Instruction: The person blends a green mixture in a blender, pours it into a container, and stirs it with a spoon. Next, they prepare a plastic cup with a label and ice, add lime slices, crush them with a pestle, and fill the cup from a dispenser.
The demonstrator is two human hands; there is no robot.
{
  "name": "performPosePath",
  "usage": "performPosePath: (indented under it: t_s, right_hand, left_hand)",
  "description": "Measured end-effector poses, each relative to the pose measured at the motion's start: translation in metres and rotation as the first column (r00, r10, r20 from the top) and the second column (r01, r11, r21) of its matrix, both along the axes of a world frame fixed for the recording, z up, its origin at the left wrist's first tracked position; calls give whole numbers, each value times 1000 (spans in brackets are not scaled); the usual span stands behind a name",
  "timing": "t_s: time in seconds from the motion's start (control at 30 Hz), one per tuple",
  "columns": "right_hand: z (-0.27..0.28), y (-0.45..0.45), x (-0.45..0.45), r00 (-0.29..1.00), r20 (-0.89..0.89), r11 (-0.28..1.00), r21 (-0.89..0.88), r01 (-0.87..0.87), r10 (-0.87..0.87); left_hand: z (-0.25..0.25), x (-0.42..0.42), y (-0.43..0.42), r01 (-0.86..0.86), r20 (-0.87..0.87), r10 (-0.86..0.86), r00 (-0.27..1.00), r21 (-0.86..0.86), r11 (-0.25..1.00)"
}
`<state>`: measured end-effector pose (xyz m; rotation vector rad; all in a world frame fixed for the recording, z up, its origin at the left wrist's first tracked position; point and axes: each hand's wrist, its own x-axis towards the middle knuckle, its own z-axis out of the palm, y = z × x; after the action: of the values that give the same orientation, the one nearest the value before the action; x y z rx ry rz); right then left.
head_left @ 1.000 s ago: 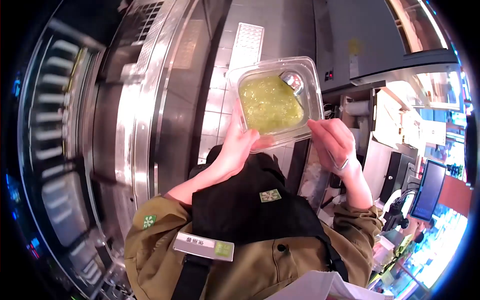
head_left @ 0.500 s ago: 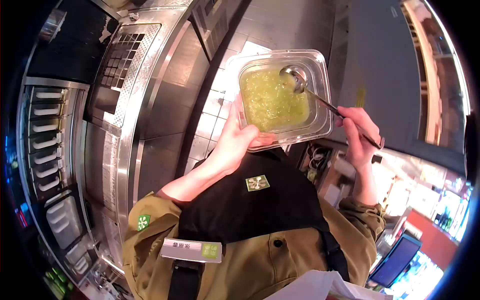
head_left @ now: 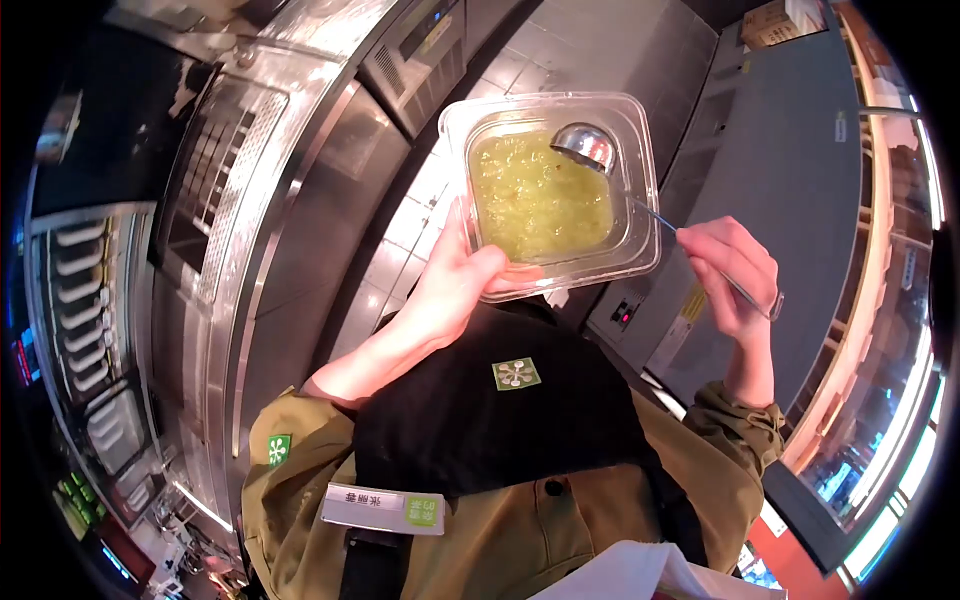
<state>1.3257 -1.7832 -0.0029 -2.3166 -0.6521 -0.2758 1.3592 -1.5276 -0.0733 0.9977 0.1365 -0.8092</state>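
My left hand (head_left: 452, 285) grips the near left corner of a clear plastic container (head_left: 640, 262), thumb over the rim and fingers partly hidden beneath. Pale green, pulpy liquid (head_left: 535, 205) lies inside it. In my right hand (head_left: 733, 272), the fingers are wrapped round the thin handle of a metal ladle (head_left: 585, 148). The ladle's bowl is over the container's far right part, its rounded underside turned up. Whether the bowl's lower edge touches the liquid I cannot tell. The container is held in front of my black apron (head_left: 500, 420), above the floor.
A stainless steel counter (head_left: 300, 190) with a perforated grate runs along the left. White-handled bins (head_left: 85, 290) stand in a row at the far left. A grey counter (head_left: 770, 190) fills the right side, with a cardboard box (head_left: 780, 22) at its far end. Tiled floor (head_left: 400, 240) shows between.
The ladle's bowl has turned over, from open side up to underside up. My view has shifted along the aisle; the container stays in my left hand.
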Motion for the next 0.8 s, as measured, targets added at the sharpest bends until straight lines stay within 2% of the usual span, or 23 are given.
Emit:
performPosePath:
  t_s: [0.13,0.33,0.47,0.5,0.57,0.7,0.8]
  right_hand:
    - [-3,-36,63,999,-31,999,-41,-16,15]
    - [14,-80,160,993,-70,993,-86,87,-93]
    - [8,-111,208,970,-119,972,82,220,-210]
    - [5,-117,219,957,-149,953,138,270,-250]
    - [-1,-130,242,933,-211,913,231,337,-291]
    - [-21,-161,292,905,-336,822,414,392,-262]
    - [-33,-192,336,883,-430,770,492,406,-190]
  left_hand:
    - [-6,66,-31,69,-22,-70,997,-28,997]
    - [8,181,-80,132,-8,-133,991,-93,987]
    - [-2,245,-105,155,68,-143,987,-225,962]
    - [4,263,-111,223,49,-217,975,-163,961]
    - [9,289,-122,242,82,-232,969,-141,960]
    - [3,334,-146,268,88,-262,961,-58,962]
    - [-11,365,-165,256,16,-255,967,-68,964]
